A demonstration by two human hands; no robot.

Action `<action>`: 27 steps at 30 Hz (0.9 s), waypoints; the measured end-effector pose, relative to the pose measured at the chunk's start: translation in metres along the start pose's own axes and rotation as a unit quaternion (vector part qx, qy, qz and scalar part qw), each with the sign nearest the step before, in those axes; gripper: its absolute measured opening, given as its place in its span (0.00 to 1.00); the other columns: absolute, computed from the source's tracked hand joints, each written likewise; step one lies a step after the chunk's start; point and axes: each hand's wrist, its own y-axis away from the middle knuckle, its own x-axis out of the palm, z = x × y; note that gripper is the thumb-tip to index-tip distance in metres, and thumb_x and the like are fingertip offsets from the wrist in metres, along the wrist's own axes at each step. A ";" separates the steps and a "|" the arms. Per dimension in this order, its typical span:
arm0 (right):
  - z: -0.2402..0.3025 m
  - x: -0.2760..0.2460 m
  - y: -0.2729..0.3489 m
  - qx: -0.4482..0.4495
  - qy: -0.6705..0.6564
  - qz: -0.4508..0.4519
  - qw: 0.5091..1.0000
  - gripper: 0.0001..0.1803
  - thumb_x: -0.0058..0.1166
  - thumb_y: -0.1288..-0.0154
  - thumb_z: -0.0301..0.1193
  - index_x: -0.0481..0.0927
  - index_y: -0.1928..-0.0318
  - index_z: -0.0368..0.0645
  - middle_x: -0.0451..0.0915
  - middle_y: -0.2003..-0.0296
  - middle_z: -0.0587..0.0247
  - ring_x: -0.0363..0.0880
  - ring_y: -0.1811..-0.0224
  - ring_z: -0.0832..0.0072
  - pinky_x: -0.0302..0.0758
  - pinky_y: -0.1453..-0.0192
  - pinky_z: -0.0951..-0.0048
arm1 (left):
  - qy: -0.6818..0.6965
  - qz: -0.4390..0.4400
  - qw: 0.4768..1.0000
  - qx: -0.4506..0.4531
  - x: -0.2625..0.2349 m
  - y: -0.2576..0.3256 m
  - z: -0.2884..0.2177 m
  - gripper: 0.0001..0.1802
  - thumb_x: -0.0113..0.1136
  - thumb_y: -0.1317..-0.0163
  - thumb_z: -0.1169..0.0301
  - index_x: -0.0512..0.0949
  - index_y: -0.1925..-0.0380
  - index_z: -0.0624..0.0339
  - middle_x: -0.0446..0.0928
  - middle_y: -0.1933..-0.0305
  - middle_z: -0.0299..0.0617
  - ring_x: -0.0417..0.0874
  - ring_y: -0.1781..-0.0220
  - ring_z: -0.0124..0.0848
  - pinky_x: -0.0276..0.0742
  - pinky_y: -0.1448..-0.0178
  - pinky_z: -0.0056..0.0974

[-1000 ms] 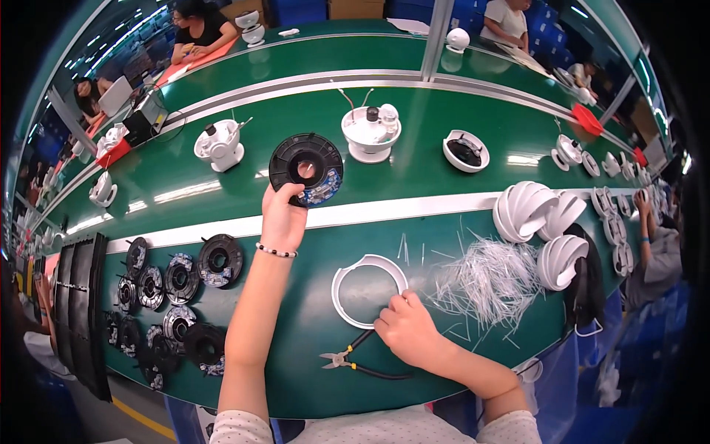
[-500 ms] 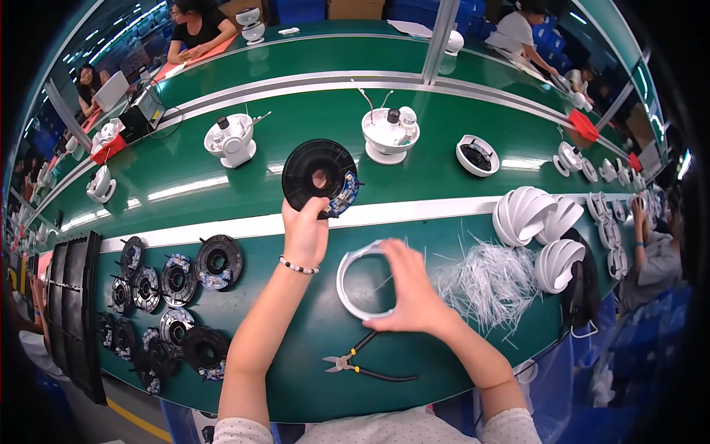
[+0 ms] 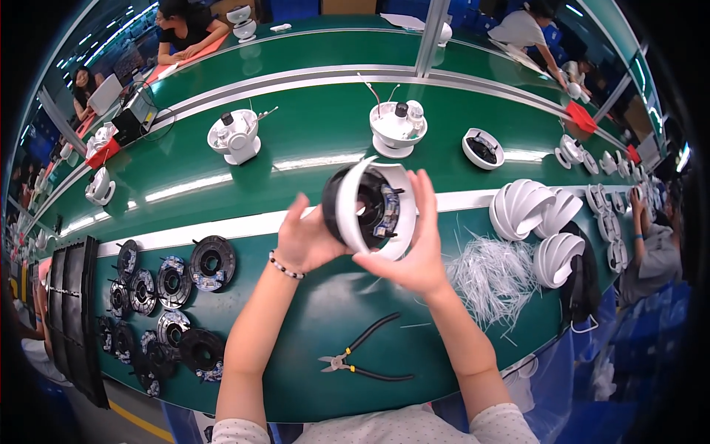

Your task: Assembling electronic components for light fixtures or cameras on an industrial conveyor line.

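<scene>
My right hand (image 3: 418, 255) grips a white plastic ring (image 3: 351, 211) above the middle of the bench, its thumb under the lower rim and its fingers along the right side. A black disc (image 3: 335, 200) sits against the ring's left side, and its circuit board (image 3: 387, 211) shows through the opening. Whether the two are fully seated I cannot tell. My left hand (image 3: 305, 240) supports the disc from the lower left; its thumb sticks up free and its fingertips are hidden behind the parts. Below, diagonal cutters (image 3: 337, 362) lie with jaws and handles spread.
Several black discs with boards (image 3: 174, 281) lie at left beside a black tray (image 3: 70, 311). Right of my hands are a heap of clear thin strips (image 3: 492, 277) and stacked white rings (image 3: 518, 211). White camera-like housings (image 3: 397, 129) stand beyond the pale bench strip. Other people sit farther off.
My right hand has lifted the white ring off the bench up to the black disc. My left hand has brought the disc right and slightly down, turning it, so both parts now meet.
</scene>
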 end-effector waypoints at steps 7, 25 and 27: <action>-0.004 0.002 0.001 0.042 0.056 0.012 0.997 0.66 0.71 0.70 0.34 0.33 0.38 0.36 0.45 0.40 0.42 0.51 0.38 0.59 0.54 0.37 0.65 | 0.105 -0.124 0.986 0.049 0.002 -0.014 0.010 0.27 0.37 0.39 0.54 0.64 0.48 0.63 0.69 0.51 0.51 0.70 0.48 0.41 0.65 0.43 0.49; -0.020 -0.009 -0.003 0.131 -0.112 0.059 0.983 0.65 0.71 0.71 0.32 0.36 0.38 0.36 0.47 0.40 0.43 0.53 0.38 0.61 0.56 0.38 0.65 | 0.101 -0.118 0.984 0.086 0.000 -0.013 0.035 0.31 0.39 0.51 0.55 0.65 0.50 0.65 0.70 0.51 0.50 0.71 0.50 0.43 0.65 0.43 0.47; -0.011 -0.004 0.002 0.076 0.059 0.072 0.993 0.65 0.71 0.72 0.35 0.37 0.38 0.36 0.48 0.41 0.44 0.52 0.38 0.60 0.54 0.37 0.63 | 0.090 -0.145 0.981 0.088 0.002 -0.011 0.034 0.30 0.38 0.51 0.55 0.68 0.53 0.66 0.72 0.54 0.50 0.73 0.52 0.42 0.68 0.46 0.45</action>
